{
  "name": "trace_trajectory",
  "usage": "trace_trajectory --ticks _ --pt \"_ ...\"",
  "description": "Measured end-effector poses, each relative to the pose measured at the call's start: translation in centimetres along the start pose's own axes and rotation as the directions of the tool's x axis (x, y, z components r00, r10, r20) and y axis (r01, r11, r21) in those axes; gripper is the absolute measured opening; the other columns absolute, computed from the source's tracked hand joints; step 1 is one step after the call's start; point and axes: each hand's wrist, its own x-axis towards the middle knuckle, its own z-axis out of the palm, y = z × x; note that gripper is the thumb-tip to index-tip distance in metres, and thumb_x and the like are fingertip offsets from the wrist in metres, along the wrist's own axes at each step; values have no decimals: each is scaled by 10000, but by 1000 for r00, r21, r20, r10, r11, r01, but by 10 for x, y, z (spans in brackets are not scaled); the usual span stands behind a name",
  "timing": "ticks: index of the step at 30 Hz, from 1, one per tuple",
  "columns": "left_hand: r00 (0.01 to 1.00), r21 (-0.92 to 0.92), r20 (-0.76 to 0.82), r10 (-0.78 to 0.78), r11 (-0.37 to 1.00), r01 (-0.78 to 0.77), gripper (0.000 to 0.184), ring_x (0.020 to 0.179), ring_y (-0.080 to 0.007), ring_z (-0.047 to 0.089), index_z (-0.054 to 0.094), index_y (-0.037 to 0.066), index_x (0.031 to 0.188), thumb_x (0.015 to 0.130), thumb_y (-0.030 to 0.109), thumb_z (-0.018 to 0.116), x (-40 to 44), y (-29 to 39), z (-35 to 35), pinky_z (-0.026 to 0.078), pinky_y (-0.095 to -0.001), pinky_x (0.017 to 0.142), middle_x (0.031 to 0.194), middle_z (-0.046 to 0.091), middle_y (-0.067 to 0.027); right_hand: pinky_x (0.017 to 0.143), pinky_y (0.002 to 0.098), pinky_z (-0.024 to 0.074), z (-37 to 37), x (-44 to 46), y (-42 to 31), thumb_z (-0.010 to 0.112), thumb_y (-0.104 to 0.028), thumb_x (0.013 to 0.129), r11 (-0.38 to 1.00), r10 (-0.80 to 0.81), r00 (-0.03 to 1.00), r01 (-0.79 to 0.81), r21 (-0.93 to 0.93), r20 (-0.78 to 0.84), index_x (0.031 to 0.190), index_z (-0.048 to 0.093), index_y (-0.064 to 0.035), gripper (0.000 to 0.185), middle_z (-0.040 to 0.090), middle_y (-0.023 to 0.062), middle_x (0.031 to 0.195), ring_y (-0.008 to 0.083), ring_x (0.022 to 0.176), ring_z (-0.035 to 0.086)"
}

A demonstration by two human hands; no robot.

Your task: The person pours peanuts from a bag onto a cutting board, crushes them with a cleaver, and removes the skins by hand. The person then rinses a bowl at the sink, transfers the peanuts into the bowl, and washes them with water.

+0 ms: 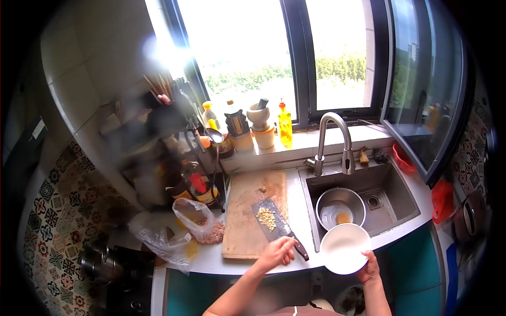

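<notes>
My left hand (278, 254) is curled closed beside the handle of a cleaver (284, 230), and whether it grips anything is hidden. The dark cleaver lies slanted over the right side of a wooden cutting board (240, 221), its handle pointing toward me past the board's edge. Small pale yellow chopped pieces (266, 217) rest on its blade. With my right hand (370, 267) I hold a white bowl (345, 248) by its right edge, tilted so its inside shows. It overlaps the near rim of the sink (398, 210).
A metal basin (358, 203) with some brownish stuff sits in the sink under a curved faucet (337, 121). Left of the board is a plastic bag (210, 231) of reddish nuts. Bottles and a mortar (258, 116) line the sill. An open window pane (421, 89) hangs at right.
</notes>
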Motion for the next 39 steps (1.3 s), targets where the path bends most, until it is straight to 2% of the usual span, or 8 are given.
trace_trajectory --ticks 1,3,7,10,22,28,36,39 --pt "999 -39 -22 37 999 -38 289 493 -70 512 543 43 1005 942 313 464 29 -4 -5 429 -206 447 649 575 -29 971 392 397 -12 14 -16 597 -151 637 971 -165 984 150 -188 -63 1270 407 -44 669 481 158 1231 301 1104 504" --pt "983 24 -147 113 994 -110 279 489 -70 510 539 43 873 942 303 463 98 -18 -13 441 -200 464 644 574 -28 995 396 370 -65 66 -22 602 -96 600 325 -665 746 245 -913 -36 1288 387 -81 721 467 153 1234 311 1140 468" --pt "926 282 -337 172 956 -75 237 704 -143 601 523 6 1009 874 200 538 225 8 -5 498 -260 581 854 623 -122 766 392 535 -68 111 -74 534 -143 629 901 -334 893 210 -380 -301 1342 322 -150 743 443 155 1215 315 1053 525" --pt "869 595 -420 261 802 47 336 919 -256 615 516 62 1086 818 254 579 330 -10 -19 468 -362 807 983 641 -125 698 390 561 -72 165 -84 548 -156 621 954 -233 947 180 -239 -220 1341 319 -160 755 459 144 1177 297 1016 539" --pt "830 773 -458 318 603 195 381 869 -406 573 598 30 835 889 350 399 490 -40 -44 439 -483 766 869 614 -218 860 474 489 -40 263 -97 534 -77 630 993 68 997 -64 102 -35 1288 348 -141 686 455 110 1189 300 1116 478" --pt "801 593 -543 253 791 152 337 515 -233 622 581 10 739 903 280 465 460 15 -31 501 -365 540 600 596 -160 945 429 426 -28 275 -98 527 -65 617 988 85 996 -87 128 15 1305 328 -94 716 452 123 1200 295 1139 460" --pt "826 829 -296 480 559 -27 320 507 -226 627 572 21 737 903 280 482 488 -34 -72 498 -360 534 585 598 -144 941 468 411 -34 283 -86 520 -86 604 994 88 996 -88 64 8 1331 298 -119 761 432 121 1229 311 1161 434" --pt "755 418 -565 332 904 -84 327 485 -124 581 566 27 730 919 285 491 451 7 -39 469 -260 481 615 602 -61 950 477 413 -23 282 -88 500 -68 596 990 119 993 -119 74 8 1330 301 -131 764 426 111 1244 315 1165 432"
